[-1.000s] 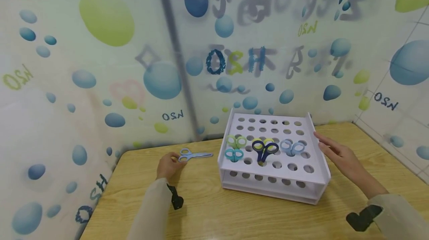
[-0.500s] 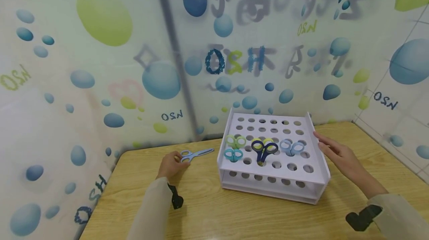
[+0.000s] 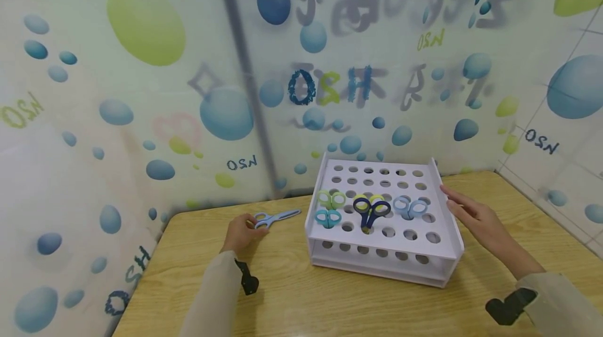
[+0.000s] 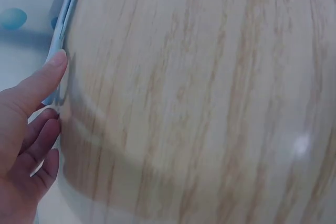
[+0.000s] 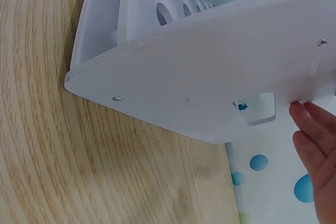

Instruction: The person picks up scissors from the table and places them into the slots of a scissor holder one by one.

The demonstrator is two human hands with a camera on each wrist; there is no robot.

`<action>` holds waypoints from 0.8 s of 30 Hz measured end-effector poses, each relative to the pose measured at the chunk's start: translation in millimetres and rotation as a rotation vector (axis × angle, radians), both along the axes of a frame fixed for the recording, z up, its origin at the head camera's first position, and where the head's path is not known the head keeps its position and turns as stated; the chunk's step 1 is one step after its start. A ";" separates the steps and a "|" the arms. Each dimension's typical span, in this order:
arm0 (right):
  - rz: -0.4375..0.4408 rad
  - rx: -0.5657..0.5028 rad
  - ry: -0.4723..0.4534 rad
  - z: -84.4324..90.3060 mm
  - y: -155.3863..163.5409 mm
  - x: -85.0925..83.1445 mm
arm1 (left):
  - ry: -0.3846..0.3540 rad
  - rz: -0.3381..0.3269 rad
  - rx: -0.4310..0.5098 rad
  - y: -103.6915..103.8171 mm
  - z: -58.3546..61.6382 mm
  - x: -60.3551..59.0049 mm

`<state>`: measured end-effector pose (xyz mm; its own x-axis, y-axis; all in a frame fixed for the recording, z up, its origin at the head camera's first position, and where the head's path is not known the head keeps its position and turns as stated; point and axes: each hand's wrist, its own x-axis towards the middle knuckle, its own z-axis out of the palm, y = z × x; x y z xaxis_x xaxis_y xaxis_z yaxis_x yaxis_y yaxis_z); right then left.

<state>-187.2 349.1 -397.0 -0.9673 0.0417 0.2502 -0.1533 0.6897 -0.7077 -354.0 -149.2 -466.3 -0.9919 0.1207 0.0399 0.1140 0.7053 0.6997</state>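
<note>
My left hand [image 3: 240, 233] is at the left of the table and pinches the handle of a pair of light blue scissors [image 3: 279, 216]. The blades point right, towards the rack. In the left wrist view the thumb [image 4: 50, 77] lies on the scissors' handle and the other fingers bend beneath. My right hand [image 3: 482, 227] rests straight fingertips against the right side wall of the white rack [image 3: 445, 245], close to a cutout in it. Standing in the rack's holes are green scissors [image 3: 331, 201], teal scissors [image 3: 328, 217], navy scissors [image 3: 371, 216], yellow ones partly hidden behind, and pale blue scissors [image 3: 409, 213].
The two-tiered rack has rows of round holes and raised side walls. It stands on a wood-grain table [image 3: 301, 311]. A curtain [image 3: 226, 180] printed with bubbles hangs behind the table and along both sides.
The left hand has shifted the light blue scissors slightly to the right, and their blade tips have turned a little away from me. My right hand and the rack stay put.
</note>
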 end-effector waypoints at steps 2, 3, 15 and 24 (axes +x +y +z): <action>0.006 -0.011 0.004 0.1 0.1 0.1 | -0.008 -0.003 0.018 -1.0 0.7 0.2; 0.005 -0.011 0.004 0.2 0.1 0.1 | -0.012 -0.001 0.029 -1.4 1.6 0.5; 0.005 -0.017 -0.005 0.2 -2.1 0.4 | -0.022 0.032 0.105 0.1 17.6 3.6; 0.006 -0.014 0.008 0.2 -1.6 0.7 | 0.079 0.002 0.154 3.3 29.4 2.2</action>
<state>-186.4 347.6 -396.9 -0.9656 0.0399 0.2571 -0.1626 0.6786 -0.7163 -351.8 -145.9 -436.9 -0.9852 0.1049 0.1354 0.1713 0.5908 0.7884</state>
